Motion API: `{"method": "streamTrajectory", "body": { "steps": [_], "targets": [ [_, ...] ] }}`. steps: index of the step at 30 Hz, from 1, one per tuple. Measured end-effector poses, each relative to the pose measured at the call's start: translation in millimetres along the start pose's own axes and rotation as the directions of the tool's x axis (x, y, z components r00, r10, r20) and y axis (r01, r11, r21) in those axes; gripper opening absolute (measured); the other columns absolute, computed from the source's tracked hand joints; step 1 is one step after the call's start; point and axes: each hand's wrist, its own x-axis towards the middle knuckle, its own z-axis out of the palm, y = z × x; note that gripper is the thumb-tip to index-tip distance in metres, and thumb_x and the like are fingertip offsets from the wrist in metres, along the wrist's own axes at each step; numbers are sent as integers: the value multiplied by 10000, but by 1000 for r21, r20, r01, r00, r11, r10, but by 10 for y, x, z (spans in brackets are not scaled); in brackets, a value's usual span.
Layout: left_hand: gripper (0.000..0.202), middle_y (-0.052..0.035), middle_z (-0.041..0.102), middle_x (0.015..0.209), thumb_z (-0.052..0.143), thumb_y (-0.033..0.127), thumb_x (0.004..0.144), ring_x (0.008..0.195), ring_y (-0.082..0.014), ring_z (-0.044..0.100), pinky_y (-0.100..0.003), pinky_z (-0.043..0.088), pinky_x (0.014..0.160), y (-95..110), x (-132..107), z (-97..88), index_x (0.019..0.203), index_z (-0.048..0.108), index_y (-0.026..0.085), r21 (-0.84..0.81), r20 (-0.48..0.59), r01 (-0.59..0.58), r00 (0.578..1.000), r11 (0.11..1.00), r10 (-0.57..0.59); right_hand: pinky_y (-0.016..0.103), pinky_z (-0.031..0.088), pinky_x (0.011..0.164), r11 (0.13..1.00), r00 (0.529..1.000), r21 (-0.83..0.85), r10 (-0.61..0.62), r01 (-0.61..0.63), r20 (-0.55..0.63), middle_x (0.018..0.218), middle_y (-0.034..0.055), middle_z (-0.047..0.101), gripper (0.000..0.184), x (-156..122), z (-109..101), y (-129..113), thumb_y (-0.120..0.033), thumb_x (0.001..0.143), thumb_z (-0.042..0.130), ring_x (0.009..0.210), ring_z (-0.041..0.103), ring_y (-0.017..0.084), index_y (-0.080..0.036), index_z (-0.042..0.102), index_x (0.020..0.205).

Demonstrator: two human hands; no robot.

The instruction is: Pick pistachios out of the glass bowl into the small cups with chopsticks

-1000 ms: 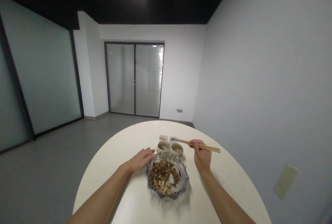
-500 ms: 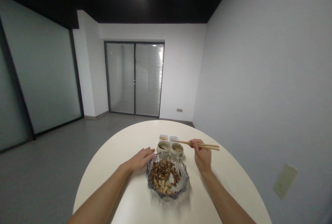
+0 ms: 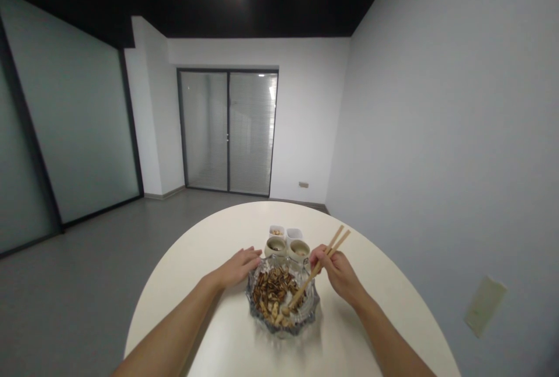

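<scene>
A scalloped clear glass bowl [image 3: 283, 329] stands near the middle of the table, holding dark striped sunflower seeds [image 3: 271, 285] and pale peanuts in shells [image 3: 275, 312]. My right hand [image 3: 335, 269] grips a pair of wooden chopsticks [image 3: 315, 271], whose tips reach down into the bowl at a light brown nut [image 3: 286, 311]. Whether the tips pinch that nut I cannot tell. Against the bowl's left rim rests my left hand [image 3: 240, 266], fingers stretched out. Just behind the bowl are two small beige cups, the left cup [image 3: 276, 246] with dark bits inside and the right cup [image 3: 299, 250].
Behind the cups sit two small white dishes: the left dish [image 3: 276, 230] has pale pieces in it, the right dish [image 3: 294, 234] shows a white inside. The round white table [image 3: 227, 330] stands near the right wall [image 3: 414, 132]. Glass doors [image 3: 227, 132] are at the back.
My right hand has swung the chopsticks from over the right white dish down into the glass bowl, tips now at the nut. My left hand stays at the bowl's rim.
</scene>
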Motion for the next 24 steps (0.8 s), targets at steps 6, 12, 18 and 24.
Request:
{"method": "streamTrajectory", "body": {
  "steps": [6,12,18,24],
  "targets": [
    [810,-113,504,1643,312,798,1001,1590,-397,320,-613,110,1327,-12,12,10,1426,682,215,-4,-7,14,1000,1000,-14,274,508,564,997,999,64,39,-41,29,665,44,664,657,-4,28,50,-801,916,584,596,614,174,-181,742,764],
    [763,-101,515,1637,343,783,1006,1592,-384,323,-605,114,1330,-10,11,6,1422,684,241,-16,-10,9,1000,1000,-9,267,510,573,995,997,82,61,-65,54,663,40,668,638,-20,43,65,-779,926,604,601,621,169,-177,755,777],
    [751,-95,518,1636,351,783,1006,1587,-391,330,-606,118,1329,-27,13,15,1404,699,250,-30,-20,6,1000,1000,-6,267,536,566,995,998,85,44,-47,43,660,44,683,635,-9,16,51,-774,930,605,591,650,173,-179,747,757],
    [717,-81,521,1635,375,763,1013,1586,-384,337,-588,126,1333,8,-2,0,1410,698,262,-30,-23,-2,1000,1000,1,290,575,564,998,981,61,-21,34,-195,657,57,699,638,52,-116,125,-797,916,600,595,676,196,-199,711,725]
  ]
}}
